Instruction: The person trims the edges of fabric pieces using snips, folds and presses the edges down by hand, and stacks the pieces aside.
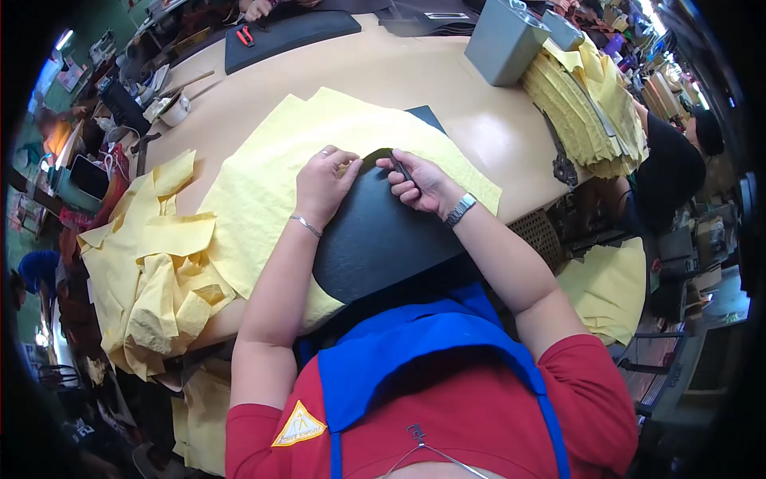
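A large yellow sheet (263, 176), perhaps leather or cloth, lies over a black board (383, 239) on the table in front of me. My left hand (325, 184) is closed, thumb and fingers pinching at the sheet's edge above the board. A dark olive curved edge (375, 155) runs between my two hands; whether it is a separate strip or the sheet's shaded underside is unclear. My right hand (423, 184) wraps around a slim dark tool (400, 166) beside that edge. The tool's working end is hard to make out.
Crumpled yellow pieces (167, 263) hang over the table's left edge. A grey metal can (505, 44) and a stack of yellow sheets (582, 104) stand at the back right. Red-handled pliers (245, 36) lie on a black mat (295, 38). A white mug (174, 108) stands left. Other people are nearby.
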Tool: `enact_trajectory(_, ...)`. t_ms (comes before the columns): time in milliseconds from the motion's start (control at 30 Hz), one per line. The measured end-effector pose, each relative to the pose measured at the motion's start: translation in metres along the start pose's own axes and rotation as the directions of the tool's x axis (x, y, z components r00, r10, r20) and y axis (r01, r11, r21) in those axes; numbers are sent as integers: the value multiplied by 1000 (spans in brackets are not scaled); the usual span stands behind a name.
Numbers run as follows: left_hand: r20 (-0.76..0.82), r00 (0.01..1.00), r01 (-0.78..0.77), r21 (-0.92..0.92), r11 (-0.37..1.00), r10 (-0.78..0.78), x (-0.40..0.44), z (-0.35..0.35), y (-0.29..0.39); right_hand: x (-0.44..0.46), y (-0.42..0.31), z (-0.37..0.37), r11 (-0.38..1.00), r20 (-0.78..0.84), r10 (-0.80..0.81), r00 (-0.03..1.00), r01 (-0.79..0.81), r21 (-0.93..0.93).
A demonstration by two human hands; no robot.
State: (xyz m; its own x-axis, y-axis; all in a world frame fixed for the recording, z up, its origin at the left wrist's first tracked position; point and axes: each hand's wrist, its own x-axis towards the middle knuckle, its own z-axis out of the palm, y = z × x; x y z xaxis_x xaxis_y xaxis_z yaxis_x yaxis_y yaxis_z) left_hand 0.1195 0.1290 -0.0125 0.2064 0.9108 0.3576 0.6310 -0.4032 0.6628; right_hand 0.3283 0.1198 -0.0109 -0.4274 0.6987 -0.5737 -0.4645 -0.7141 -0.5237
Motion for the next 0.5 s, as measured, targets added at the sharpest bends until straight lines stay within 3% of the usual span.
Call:
enact_trajectory(233, -20, 998, -56, 22, 998, 56, -1, 2, -3, 5, 3, 4, 995, -65, -98, 993, 98, -5)
enact_trajectory(433, -37, 997, -65, 4, 998, 65, 0, 2, -5, 0, 2, 4, 1000, -5, -30, 1000, 30, 8)
enact_trajectory(500, -38, 997, -73, 0, 997, 73, 0, 3, -5, 5, 0, 9, 998, -52, -58, 997, 58, -11)
